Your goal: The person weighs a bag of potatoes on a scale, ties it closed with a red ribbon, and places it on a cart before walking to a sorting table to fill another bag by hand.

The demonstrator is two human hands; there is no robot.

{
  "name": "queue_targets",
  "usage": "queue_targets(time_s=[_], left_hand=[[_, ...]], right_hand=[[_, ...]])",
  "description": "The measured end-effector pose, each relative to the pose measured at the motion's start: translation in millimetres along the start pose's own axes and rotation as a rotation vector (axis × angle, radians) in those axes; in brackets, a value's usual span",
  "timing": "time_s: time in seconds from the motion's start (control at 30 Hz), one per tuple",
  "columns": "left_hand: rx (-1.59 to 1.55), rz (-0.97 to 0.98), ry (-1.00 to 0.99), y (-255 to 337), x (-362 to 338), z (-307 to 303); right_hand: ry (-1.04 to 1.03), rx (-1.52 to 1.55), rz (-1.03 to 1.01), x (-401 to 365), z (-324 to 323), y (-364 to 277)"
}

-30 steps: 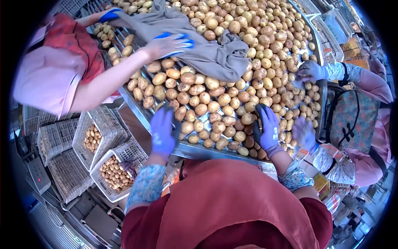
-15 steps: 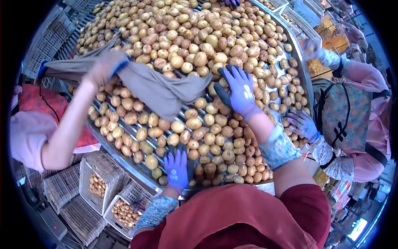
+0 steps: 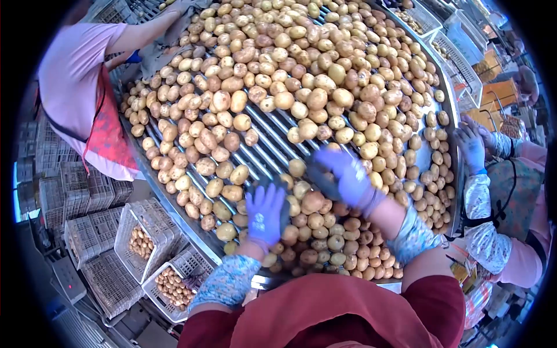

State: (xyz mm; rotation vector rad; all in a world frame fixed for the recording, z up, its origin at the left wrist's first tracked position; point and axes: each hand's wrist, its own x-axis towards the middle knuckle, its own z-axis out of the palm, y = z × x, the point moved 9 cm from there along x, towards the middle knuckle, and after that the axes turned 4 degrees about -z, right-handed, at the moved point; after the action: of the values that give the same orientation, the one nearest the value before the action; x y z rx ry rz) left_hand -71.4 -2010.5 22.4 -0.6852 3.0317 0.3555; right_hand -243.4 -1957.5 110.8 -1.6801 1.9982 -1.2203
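Left grip point(image 3: 266, 216) lies flat and released on near potatoes point(image 3: 314, 202); right grip point(image 3: 346, 181) just right, blurred, state unclear.

Lower left of my view, white plastic crates point(image 3: 158, 224) hold potatoes; upper left, a co-worker's red apron point(image 3: 105, 134).
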Motion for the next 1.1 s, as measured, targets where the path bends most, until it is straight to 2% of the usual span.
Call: queue_targets(time_s=[0.03,0.07,0.1,0.13,0.2,0.23,0.33,0.37,0.47,0.53,0.6,0.67,0.7,0.73,0.77,0.8,0.83,0.87,0.9,0.93,0.97,1.0,1.03,1.07,1.1], left_hand=[[0.014,0.029,-0.115,14,-12,5],[-0.078,0.027,-0.209,20,-27,16],[-0.126,0.065,-0.151,29,-48,26],[-0.169,0.099,-0.096,36,-61,33],[-0.330,0.096,-0.114,40,-53,14],[-0.408,0.074,-0.111,38,-48,5],[-0.474,0.067,0.012,35,-46,-13],[-0.447,0.092,0.056,35,-50,-9],[-0.443,0.097,0.129,31,-56,-7],[-0.501,0.059,0.204,29,-63,-11],[-0.551,-0.049,0.245,25,-72,-10],[-0.689,-0.149,0.326,21,-89,-24],[-0.855,-0.247,0.164,20,-101,-34],[-1.023,-0.341,0.000,21,-119,-39],[-1.198,-0.360,0.073,24,-132,-34],[-1.370,-0.379,0.153,29,-148,-22],[-1.543,-0.394,0.233,32,-162,-10],[-1.564,-0.409,0.196,30,-171,-7],[-1.474,-0.275,0.412,28,-197,-33],[-1.972,-0.386,0.308,35,-213,-16],[-2.468,-0.582,0.286,44,-238,-22],[-2.611,-0.284,0.323,42,-249,-33],[-2.408,-0.426,0.376,24,-263,-21],[-2.474,-0.417,0.478,13,-275,-13],[-2.537,-0.399,0.585,3,-288,-19]], right_hand=[[0.136,-0.111,-0.071,31,-30,-7],[0.259,-0.140,-0.058,53,-45,15],[0.279,-0.261,0.041,73,-56,40],[0.334,-0.566,0.048,91,-56,71],[-0.046,-0.824,0.353,118,-30,125],[-0.198,-0.806,0.441,126,-19,129],[-0.251,-0.440,0.337,105,25,132],[-0.108,-0.393,0.135,88,37,131],[0.087,-0.514,-0.034,9,41,47],[0.145,-0.576,0.031,-45,34,25],[0.121,-0.341,0.062,-81,30,54],[0.069,-0.037,0.130,-94,25,49],[-0.026,-0.148,0.135,-98,20,59],[-0.045,-0.081,0.165,-99,17,60],[0.031,-0.032,0.230,-101,9,62],[0.100,0.023,0.294,-99,6,46],[0.127,0.109,0.259,-98,12,19],[0.148,-0.019,0.119,-97,25,-20],[-0.045,0.015,0.038,-108,61,-63],[-0.247,0.067,-0.042,-122,98,-107],[-0.442,0.130,-0.109,-140,134,-151],[-0.526,0.150,-0.333,-156,148,-213],[-0.535,0.043,-0.558,-162,151,-264],[-0.603,-0.019,-0.567,-169,160,-277],[-0.586,0.081,-0.504,-170,162,-276]])
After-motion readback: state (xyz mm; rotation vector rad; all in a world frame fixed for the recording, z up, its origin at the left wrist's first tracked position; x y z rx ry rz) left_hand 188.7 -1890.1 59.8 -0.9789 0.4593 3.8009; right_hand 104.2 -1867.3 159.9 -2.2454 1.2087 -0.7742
